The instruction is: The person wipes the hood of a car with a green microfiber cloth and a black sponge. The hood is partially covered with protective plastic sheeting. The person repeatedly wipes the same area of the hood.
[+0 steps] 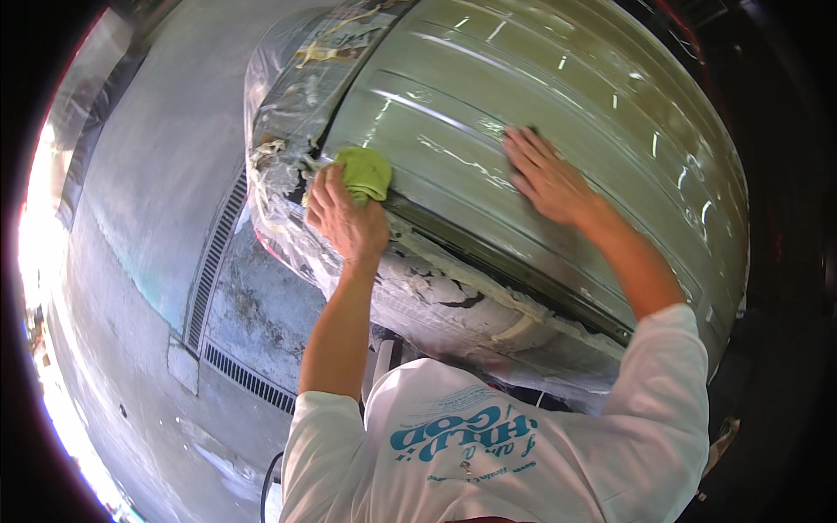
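Note:
My left hand point(344, 218) grips a crumpled green cloth point(366, 172) and presses it against the edge of a glossy grey-green car panel point(523, 78). My right hand point(549, 179) lies flat on that panel, fingers spread, holding nothing. Both forearms reach up from my white short-sleeved shirt at the bottom of the head view.
Clear plastic sheeting and masking paper point(296, 78) cover the car's edge to the left and below the panel. A dark seam point(488, 253) runs along the panel's lower edge. The grey concrete floor point(148, 174) carries a metal drain grate point(214, 253).

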The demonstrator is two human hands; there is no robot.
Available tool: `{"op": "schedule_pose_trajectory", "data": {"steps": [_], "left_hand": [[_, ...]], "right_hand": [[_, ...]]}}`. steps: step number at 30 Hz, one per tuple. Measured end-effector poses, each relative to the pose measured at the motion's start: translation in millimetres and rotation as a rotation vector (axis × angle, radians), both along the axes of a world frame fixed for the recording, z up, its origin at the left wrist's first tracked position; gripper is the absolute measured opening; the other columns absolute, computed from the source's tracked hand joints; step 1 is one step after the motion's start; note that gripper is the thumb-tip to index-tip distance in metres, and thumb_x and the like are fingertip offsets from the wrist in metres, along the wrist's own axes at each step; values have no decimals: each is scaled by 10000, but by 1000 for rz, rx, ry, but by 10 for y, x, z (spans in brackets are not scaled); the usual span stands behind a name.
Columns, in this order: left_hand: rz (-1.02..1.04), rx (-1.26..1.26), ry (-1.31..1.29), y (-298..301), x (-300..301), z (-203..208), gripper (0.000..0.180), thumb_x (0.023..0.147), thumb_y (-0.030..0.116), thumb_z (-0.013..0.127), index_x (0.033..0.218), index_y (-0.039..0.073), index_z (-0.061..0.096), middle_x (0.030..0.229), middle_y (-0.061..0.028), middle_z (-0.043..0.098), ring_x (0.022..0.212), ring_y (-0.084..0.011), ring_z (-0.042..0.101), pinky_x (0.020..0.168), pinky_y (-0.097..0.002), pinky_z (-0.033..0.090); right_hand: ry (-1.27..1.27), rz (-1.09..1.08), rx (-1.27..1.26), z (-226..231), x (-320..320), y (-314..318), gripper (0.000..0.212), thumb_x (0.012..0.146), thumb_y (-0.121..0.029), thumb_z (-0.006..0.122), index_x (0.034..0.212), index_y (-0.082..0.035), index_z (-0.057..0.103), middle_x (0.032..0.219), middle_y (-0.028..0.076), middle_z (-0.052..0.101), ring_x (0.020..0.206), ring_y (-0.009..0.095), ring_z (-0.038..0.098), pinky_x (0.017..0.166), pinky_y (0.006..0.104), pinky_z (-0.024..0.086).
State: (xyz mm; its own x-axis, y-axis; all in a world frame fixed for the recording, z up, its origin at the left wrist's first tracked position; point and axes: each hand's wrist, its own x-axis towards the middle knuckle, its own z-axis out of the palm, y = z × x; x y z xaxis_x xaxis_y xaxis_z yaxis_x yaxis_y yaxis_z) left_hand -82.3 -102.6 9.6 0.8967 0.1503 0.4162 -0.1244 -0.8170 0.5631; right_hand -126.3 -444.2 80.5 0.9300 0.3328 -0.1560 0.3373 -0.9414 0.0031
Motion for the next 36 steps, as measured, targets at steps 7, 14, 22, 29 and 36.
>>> {"op": "schedule_pose_trajectory", "data": {"steps": [7, 14, 22, 29, 36], "left_hand": [[-21, 9, -53, -5, 107, -11, 666, 799, 98, 726, 1438, 139, 542, 1481, -95, 576, 1419, -362, 478, 1157, -543, 312], [-14, -7, -16, 68, 70, -26, 693, 772, 110, 725, 1436, 125, 530, 1469, -120, 556, 1404, -380, 453, 1173, -544, 280], [-13, -11, -2, -16, 46, -15, 682, 784, 87, 729, 1435, 121, 531, 1467, -135, 552, 1433, -393, 441, 1172, -559, 282], [-63, -18, -4, 25, 49, 60, 716, 757, 71, 724, 1444, 111, 526, 1470, -126, 546, 1429, -387, 449, 1184, -552, 281], [-32, -12, -33, 108, 85, -13, 742, 741, 67, 715, 1454, 116, 514, 1483, -126, 533, 1436, -385, 446, 1190, -551, 278]], "right_hand": [[-127, -11, 115, -290, 1795, 1390, 680, 1156, -448, 313, 1682, -19, 278, 1786, 140, 216, 1657, 296, 180, 1366, 469, 143], [-38, -402, -7, 93, -887, -353, 595, 1122, -294, 491, 1650, -44, 379, 1761, 148, 284, 1624, 324, 281, 1346, 448, 227], [63, -160, -11, 275, -918, -624, 622, 1140, -295, 435, 1679, -22, 286, 1775, 172, 223, 1646, 349, 194, 1349, 485, 204], [-37, 42, 112, -240, 1719, 1264, 643, 1162, -386, 342, 1679, -9, 280, 1786, 160, 196, 1654, 316, 181, 1357, 476, 181], [-26, 78, 114, -113, 918, 452, 605, 1151, -355, 433, 1677, -78, 317, 1782, 109, 234, 1642, 305, 227, 1348, 467, 236]]}}
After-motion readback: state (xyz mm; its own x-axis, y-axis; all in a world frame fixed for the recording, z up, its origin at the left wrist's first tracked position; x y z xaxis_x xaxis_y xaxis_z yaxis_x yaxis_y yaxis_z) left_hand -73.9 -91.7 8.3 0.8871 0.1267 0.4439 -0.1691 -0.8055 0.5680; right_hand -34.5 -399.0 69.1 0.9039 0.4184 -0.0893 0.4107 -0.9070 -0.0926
